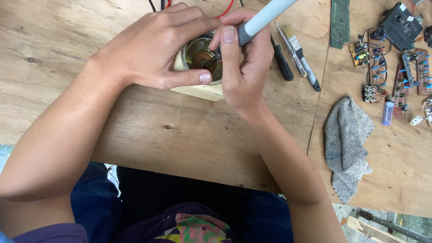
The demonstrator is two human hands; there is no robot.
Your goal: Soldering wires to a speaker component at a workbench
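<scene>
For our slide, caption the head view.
Left hand steadies round metal speaker; right hand applies grey-handled soldering tool.

We are working at a plywood table point(180, 135); lying on it are a cream speaker box point(198, 91), a small brush point(299, 56), a grey glove point(346, 144) and loose circuit boards point(387, 72).

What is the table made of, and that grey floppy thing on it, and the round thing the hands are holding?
The table looks like bare plywood: grain, knots and a seam show. The grey thing seems knitted fabric, rumpled and soft, maybe a glove. The round part looks like shiny metal, probably a speaker frame, set in a cream, likely plastic, casing.
</scene>
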